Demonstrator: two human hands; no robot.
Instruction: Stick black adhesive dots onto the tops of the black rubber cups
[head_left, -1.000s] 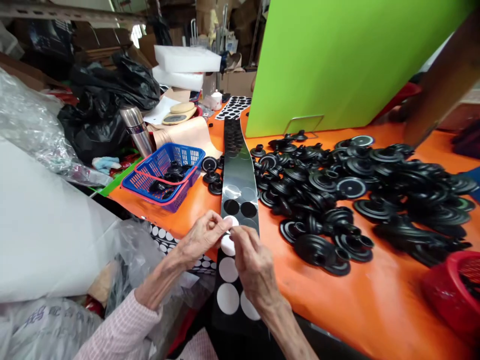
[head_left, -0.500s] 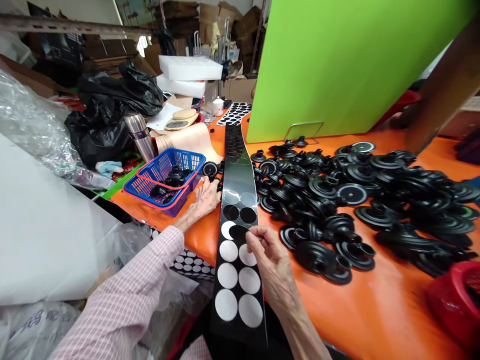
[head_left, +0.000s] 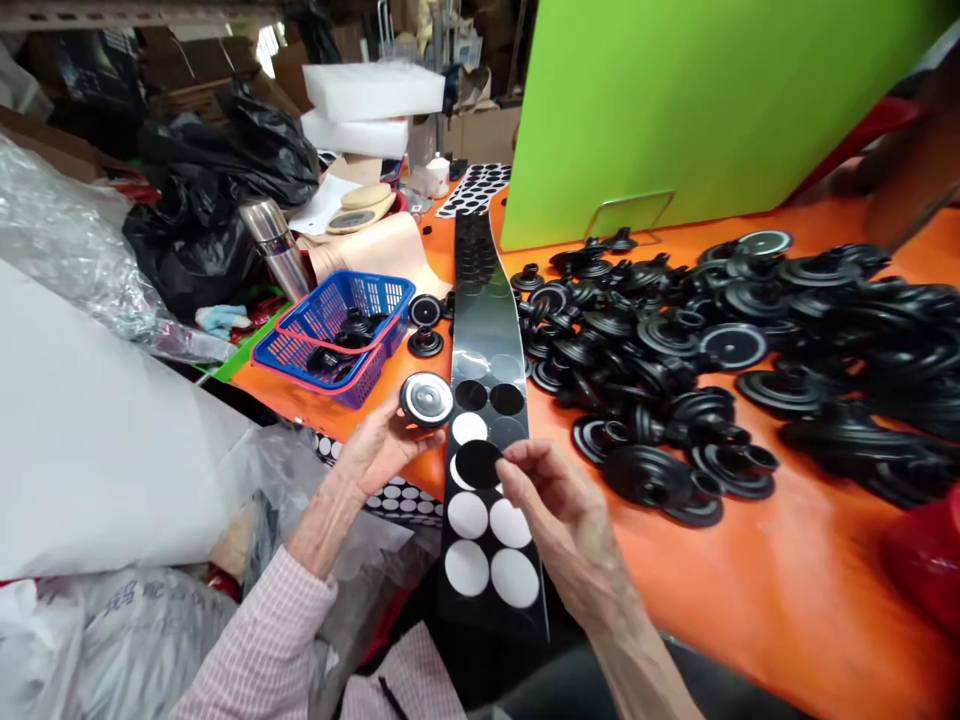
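Observation:
My left hand (head_left: pixel 379 448) holds up a round black disc-shaped part (head_left: pixel 427 399), its pale, shiny ringed face turned toward me. Between the thumb and fingers of my right hand (head_left: pixel 551 505) is a thin black round sticker (head_left: pixel 478 465), pinched by its right edge. It hovers over a long black sticker strip (head_left: pixel 484 330), which has white circles (head_left: pixel 468 515) at the near end and black rounds farther up. Two more black parts (head_left: pixel 425 342) stand on the orange table left of the strip, beside a blue basket (head_left: pixel 334 340) with black parts inside.
A large heap of black disc parts (head_left: pixel 667 340) covers the right of the orange table (head_left: pixel 750 590). Behind it stands a green board (head_left: pixel 675 120). A red tub (head_left: pixel 922 560) is at the right edge, a steel flask (head_left: pixel 275 245) left of the basket.
My left hand has drawn back from the parts beside the basket and raised one, ringed face showing. My right hand still pinches the black sticker. The view has tilted down slightly.

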